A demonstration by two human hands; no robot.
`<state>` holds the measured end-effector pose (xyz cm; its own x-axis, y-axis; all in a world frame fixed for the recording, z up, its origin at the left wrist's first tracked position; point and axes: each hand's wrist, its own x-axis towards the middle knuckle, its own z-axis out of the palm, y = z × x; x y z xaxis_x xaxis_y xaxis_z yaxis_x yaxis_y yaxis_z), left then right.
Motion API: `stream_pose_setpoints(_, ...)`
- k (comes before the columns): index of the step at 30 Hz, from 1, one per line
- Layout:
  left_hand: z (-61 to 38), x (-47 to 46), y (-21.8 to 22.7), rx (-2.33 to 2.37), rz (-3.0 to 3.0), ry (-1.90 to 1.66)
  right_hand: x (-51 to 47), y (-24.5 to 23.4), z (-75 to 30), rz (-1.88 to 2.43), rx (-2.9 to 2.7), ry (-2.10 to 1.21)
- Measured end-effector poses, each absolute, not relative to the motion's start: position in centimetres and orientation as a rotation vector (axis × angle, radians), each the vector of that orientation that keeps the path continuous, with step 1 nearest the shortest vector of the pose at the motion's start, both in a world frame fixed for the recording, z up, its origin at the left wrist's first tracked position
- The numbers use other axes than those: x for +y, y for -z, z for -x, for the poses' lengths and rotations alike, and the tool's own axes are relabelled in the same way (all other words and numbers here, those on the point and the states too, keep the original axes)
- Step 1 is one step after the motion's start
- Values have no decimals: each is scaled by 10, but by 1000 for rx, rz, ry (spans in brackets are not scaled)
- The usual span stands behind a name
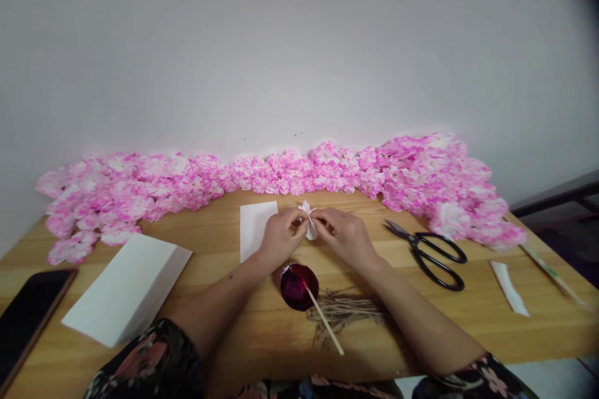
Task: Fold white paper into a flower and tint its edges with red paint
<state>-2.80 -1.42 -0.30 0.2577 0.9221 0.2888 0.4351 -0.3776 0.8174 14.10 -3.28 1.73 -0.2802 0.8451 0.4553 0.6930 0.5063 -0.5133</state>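
A small bunched piece of white paper (311, 232), faintly pink at its top, is held upright between my hands. My left hand (282, 234) pinches it from the left with thumb and forefinger. From the right, my right hand (345, 234) closes finger and thumb at its narrow middle. A thin strand seems to cross there, too small to make out clearly. Below the hands stands a round container of dark magenta liquid (292, 290) with a wooden stick (327, 324) leaning in it. A bundle of thin brown strings (349, 308) lies beside it, partly under my right forearm.
Pink and white paper flowers (290, 171) line the table's back edge along the wall. Black-handled scissors (433, 255), a white paper strip (509, 287) and a thin stick (555, 277) lie right. Left are a white paper stack (124, 280), a sheet (253, 224) and a phone (32, 318).
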Motion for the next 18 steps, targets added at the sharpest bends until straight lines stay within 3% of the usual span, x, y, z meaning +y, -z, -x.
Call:
stream_pose_setpoints(9, 27, -14, 4, 1212, -1953, -1055, -33, -15, -139, 1273, -2050, -203)
stream_pose_setpoints(18, 28, -13, 5, 1207, -1932, -1055, -33, -16, -139, 1286, -1990, -360)
